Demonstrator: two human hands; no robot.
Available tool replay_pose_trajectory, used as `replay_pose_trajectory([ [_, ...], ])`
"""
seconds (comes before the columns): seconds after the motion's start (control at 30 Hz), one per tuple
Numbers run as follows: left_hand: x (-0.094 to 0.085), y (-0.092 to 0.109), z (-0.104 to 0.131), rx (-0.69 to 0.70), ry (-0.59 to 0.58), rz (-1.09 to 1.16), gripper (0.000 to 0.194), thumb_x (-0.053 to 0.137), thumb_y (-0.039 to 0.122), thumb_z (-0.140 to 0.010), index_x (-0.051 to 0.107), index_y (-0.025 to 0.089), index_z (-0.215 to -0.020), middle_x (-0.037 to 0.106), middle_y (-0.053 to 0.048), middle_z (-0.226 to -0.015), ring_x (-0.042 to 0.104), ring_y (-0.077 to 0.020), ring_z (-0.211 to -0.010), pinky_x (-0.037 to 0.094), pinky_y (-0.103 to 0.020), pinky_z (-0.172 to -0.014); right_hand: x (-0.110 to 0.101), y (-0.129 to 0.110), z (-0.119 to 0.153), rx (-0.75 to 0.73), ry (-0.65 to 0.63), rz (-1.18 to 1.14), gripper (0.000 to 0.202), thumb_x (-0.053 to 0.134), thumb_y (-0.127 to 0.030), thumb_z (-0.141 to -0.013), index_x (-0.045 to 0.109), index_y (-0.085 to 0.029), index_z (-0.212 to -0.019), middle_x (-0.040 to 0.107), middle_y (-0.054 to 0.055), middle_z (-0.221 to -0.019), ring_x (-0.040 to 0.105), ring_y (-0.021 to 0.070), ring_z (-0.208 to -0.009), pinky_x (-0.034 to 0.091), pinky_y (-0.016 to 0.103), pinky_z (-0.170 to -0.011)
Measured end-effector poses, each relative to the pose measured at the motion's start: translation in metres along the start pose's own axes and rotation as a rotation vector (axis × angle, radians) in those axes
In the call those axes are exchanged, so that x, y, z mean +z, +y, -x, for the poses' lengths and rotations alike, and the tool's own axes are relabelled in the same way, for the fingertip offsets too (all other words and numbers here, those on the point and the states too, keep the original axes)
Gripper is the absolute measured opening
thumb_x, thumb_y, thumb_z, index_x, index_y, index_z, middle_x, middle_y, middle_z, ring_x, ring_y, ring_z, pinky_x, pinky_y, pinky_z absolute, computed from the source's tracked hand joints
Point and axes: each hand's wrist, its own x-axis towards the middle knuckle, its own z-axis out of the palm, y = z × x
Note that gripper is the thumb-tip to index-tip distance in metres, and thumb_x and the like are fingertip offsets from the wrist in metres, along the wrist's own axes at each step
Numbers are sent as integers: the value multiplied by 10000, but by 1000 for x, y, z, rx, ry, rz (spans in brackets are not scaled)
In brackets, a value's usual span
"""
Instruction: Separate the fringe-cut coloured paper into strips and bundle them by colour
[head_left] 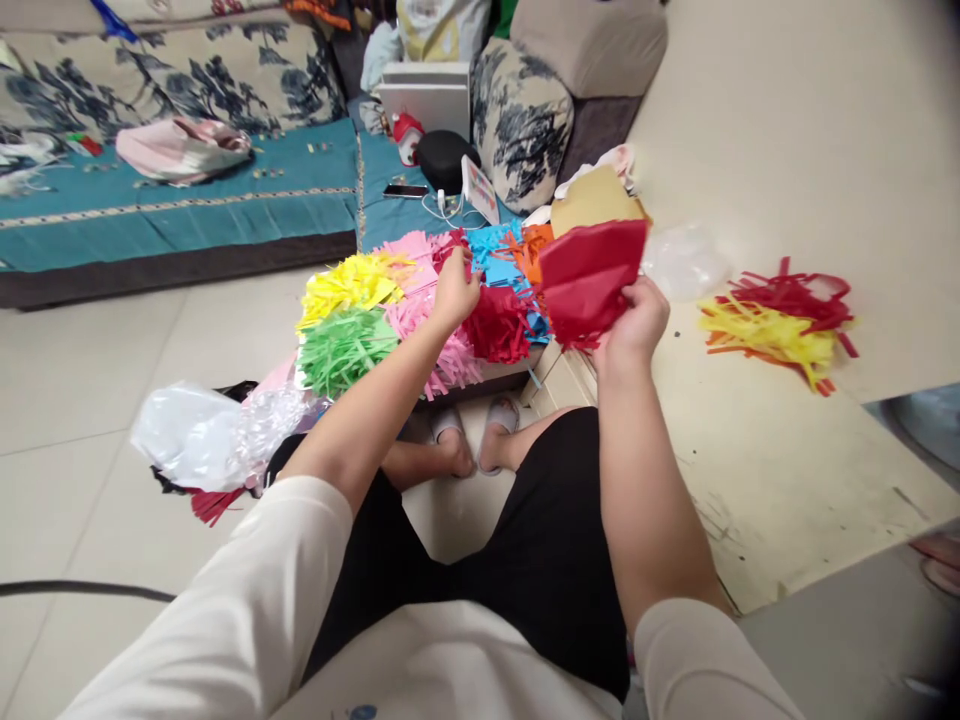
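Observation:
My right hand (637, 318) grips the lower right edge of a flat red sheet (592, 270), held tilted at the right end of a row of fringed paper. The fingers of my left hand (457, 288) are closed at the dark red fringe (501, 322); what they pinch, if anything, is too small to make out. Around my left hand lie pink fringe (412, 312), yellow fringe (352, 288), green fringe (346, 350), blue fringe (495, 250) and orange fringe (531, 250). A tan piece (596, 200) shows behind the red sheet.
To the right, a pale table (787, 480) bears a red and yellow strip bundle (795, 320) and clear plastic (686, 260). A white plastic bag (187, 435) is at the lower left. Behind stands a teal-covered sofa (292, 190) with a phone (405, 191) and a black case (444, 160).

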Motion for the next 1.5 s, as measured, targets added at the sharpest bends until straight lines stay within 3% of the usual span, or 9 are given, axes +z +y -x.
replay_pose_trajectory([
  [0.1,-17,9,44,63,99,144,282,874,226,-1005,596,273,-1009,704,-44,-1002,701,-250,-1013,576,-384,-965,14,-7,15,72,-23,59,306,710,-509,-919,526,-295,-802,533,11,-772,582,217,-730,533,364,-667],
  [0.2,-42,25,87,82,180,217,281,865,269,-1030,588,270,-983,659,-8,-947,626,-192,-868,534,-325,-829,31,-17,36,123,-246,141,252,771,-489,-888,634,-283,-839,620,9,-772,588,211,-712,521,363,-680],
  [0.33,-72,42,130,32,-23,309,208,848,244,-1006,648,244,-951,663,20,-853,601,-156,-761,509,-295,-768,53,-32,62,103,-551,230,279,835,-526,-872,729,-269,-884,714,26,-794,678,246,-776,588,399,-767],
  [0.5,-89,47,160,-114,-178,418,174,891,270,-973,731,212,-934,720,17,-809,648,-146,-724,526,-274,-719,73,-45,92,-18,-723,350,236,794,-492,-919,763,-261,-885,828,71,-911,751,292,-887,624,458,-919],
  [0.7,-104,51,172,-394,-205,673,334,997,378,-923,703,221,-958,764,14,-859,775,-151,-797,681,-289,-803,78,-53,109,-123,-778,477,171,744,-429,-975,769,-276,-903,861,92,-961,774,323,-920,605,480,-956],
  [1.03,-109,59,174,-487,-227,781,459,1036,502,-940,693,199,-903,777,-1,-822,793,-133,-766,696,-274,-841,80,-57,116,-193,-795,584,259,777,-454,-990,645,-296,-833,784,70,-863,702,299,-851,538,441,-861],
  [1.23,-108,58,174,-519,-228,715,263,902,215,-969,663,204,-861,752,8,-792,742,-130,-683,608,-249,-702,82,-51,118,-167,-837,628,293,825,-408,-950,607,-281,-800,735,29,-804,626,246,-766,470,402,-787],
  [1.33,-109,56,175,-454,-204,561,200,796,135,-949,652,225,-842,682,34,-732,692,-148,-637,541,-267,-645,83,-50,117,-57,-910,578,417,842,-527,-959,584,-278,-746,690,13,-739,588,228,-727,460,388,-739],
  [1.5,-114,55,178,-120,-83,175,198,766,93,-889,658,240,-813,684,27,-733,597,-167,-675,458,-309,-698,81,-51,109,1,-918,500,477,738,-643,-984,591,-280,-711,638,10,-685,553,219,-689,469,395,-734],
])
